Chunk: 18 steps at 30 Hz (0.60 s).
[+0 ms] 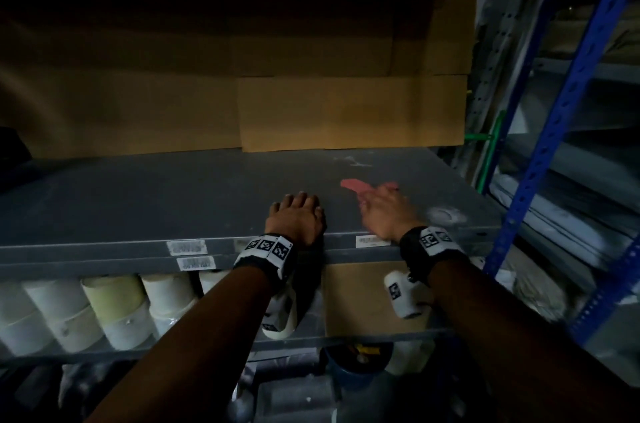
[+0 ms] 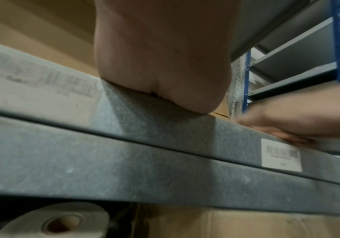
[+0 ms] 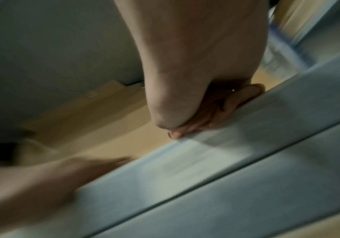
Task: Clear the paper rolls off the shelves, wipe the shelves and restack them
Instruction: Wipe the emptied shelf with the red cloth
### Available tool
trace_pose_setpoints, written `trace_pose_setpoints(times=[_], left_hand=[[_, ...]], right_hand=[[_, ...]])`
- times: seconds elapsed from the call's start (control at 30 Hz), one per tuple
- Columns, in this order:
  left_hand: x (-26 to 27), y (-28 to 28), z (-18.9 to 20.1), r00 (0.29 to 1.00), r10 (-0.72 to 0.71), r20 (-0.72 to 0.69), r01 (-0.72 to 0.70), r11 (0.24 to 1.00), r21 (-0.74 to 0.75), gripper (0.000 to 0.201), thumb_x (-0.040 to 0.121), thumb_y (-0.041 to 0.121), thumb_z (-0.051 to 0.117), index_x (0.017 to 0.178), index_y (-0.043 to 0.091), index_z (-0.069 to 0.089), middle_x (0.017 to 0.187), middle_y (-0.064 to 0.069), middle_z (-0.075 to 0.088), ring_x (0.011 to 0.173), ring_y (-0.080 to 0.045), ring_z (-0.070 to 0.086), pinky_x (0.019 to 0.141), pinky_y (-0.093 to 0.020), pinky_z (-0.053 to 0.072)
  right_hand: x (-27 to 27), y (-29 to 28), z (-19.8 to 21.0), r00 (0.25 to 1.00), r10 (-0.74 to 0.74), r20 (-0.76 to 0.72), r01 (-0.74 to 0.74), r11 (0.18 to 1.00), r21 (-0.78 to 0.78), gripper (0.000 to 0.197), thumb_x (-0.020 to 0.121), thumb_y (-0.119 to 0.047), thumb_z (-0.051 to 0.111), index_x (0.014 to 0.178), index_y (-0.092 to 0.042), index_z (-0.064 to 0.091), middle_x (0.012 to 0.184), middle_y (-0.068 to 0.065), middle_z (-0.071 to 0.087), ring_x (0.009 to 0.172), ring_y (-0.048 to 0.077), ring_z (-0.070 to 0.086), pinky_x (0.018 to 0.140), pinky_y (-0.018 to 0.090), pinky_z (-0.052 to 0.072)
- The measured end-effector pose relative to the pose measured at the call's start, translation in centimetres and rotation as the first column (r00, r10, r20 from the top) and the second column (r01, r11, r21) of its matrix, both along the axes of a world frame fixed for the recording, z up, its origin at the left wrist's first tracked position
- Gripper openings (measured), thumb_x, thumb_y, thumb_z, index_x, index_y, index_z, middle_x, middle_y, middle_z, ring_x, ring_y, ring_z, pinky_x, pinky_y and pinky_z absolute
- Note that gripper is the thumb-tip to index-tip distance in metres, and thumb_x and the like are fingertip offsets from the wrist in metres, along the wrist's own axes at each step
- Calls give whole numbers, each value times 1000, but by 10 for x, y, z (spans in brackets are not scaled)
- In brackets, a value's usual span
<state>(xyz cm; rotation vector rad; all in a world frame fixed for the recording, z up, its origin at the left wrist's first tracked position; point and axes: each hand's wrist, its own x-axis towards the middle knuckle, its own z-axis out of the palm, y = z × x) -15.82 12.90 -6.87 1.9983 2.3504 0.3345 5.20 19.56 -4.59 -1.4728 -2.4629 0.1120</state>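
Forearms are reaching over the grey shelf (image 1: 156, 201). Left hand (image 1: 298, 216) is lying flat near its front edge, fingers extended, probably bracing. Right hand (image 1: 384, 211), blurred, is pressing a pink cloth (image 1: 355, 185) onto it; grip unclear. Paper rolls (image 1: 114, 311) are sitting below the shelf. Barcode labels (image 2: 281, 155) unreadable.

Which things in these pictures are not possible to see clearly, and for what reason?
- Right hand: motion blur in the head view; whether it grips the pink cloth is unclear.
- Left hand fingers: hidden behind the palm in the left wrist view.
- Barcode labels on the shelf edge: text too blurred to read.
- Paper rolls below: partly hidden by the shelf edge, dim.
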Motion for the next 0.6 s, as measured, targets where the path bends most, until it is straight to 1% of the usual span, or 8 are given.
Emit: trace_pose_setpoints(times=[0.13, 0.2, 0.27, 0.3, 0.37, 0.47, 0.53, 0.6], left_hand=[[-1, 3, -1, 1000, -2, 6, 2, 1000, -12, 59, 108, 50, 20, 162, 26, 28, 174, -3, 17, 160, -32, 14, 128, -56, 12], [-1, 5, -1, 1000, 1, 5, -1, 1000, -10, 58, 107, 50, 20, 160, 28, 31, 173, -2, 20, 159, -32, 16, 127, -57, 14], [0, 5, -1, 1000, 4, -1, -4, 1000, -11, 57, 106, 50, 21, 156, 28, 34, 171, -2, 24, 157, -32, 20, 125, -59, 17], [1, 5, -1, 1000, 5, 1, -5, 1000, -16, 56, 105, 50, 21, 156, 29, 35, 171, -2, 25, 157, -32, 21, 124, -59, 18], [2, 4, 1, 1000, 8, -5, -8, 1000, -25, 57, 106, 50, 22, 156, 29, 34, 171, -2, 24, 157, -32, 20, 125, -58, 18], [4, 2, 3, 1000, 19, -12, -19, 999, -42, 58, 108, 50, 22, 161, 30, 29, 174, -1, 17, 159, -31, 15, 127, -57, 14], [3, 1, 4, 1000, 21, -17, -22, 998, -55, 58, 109, 51, 22, 163, 30, 25, 175, 0, 13, 160, -29, 13, 127, -55, 12], [0, 1, 4, 1000, 17, -21, -19, 997, -77, 59, 110, 52, 20, 165, 31, 20, 176, 1, 9, 161, -28, 9, 128, -54, 11]], right_hand=[[75, 36, 0, 957, -290, -9, 290, 957, 26, 52, 102, -41, 37, 154, -47, 37, 146, 22, 53, 126, 43, 55, 110, 51, 46], [92, 53, -2, 896, -443, 35, 443, 896, 2, 62, 97, -49, 34, 158, -40, 32, 158, 25, 39, 141, 47, 41, 118, 57, 35], [80, 52, -9, 863, -493, 109, 499, 866, -32, 66, 98, -51, 32, 158, -25, 35, 164, 28, 27, 148, 50, 28, 120, 61, 28], [67, 39, -10, 872, -467, 149, 475, 880, -25, 66, 98, -50, 28, 154, -17, 43, 162, 29, 30, 146, 50, 31, 118, 62, 30], [37, 4, -11, 934, -315, 166, 312, 949, 47, 71, 95, -49, 18, 140, -12, 57, 152, 26, 43, 137, 50, 40, 113, 63, 33], [15, -31, -20, 990, -87, 113, 77, 993, 94, 55, 101, -43, 28, 143, -17, 55, 152, 18, 41, 142, 43, 34, 118, 61, 27], [26, -28, -16, 999, 18, 44, -22, 995, 101, 48, 104, -36, 34, 148, -28, 50, 152, 10, 45, 141, 36, 37, 120, 56, 28], [60, -3, -13, 998, 17, -61, -13, 998, 60, 56, 100, -31, 41, 151, -54, 39, 138, 0, 54, 125, 31, 50, 111, 48, 42]])
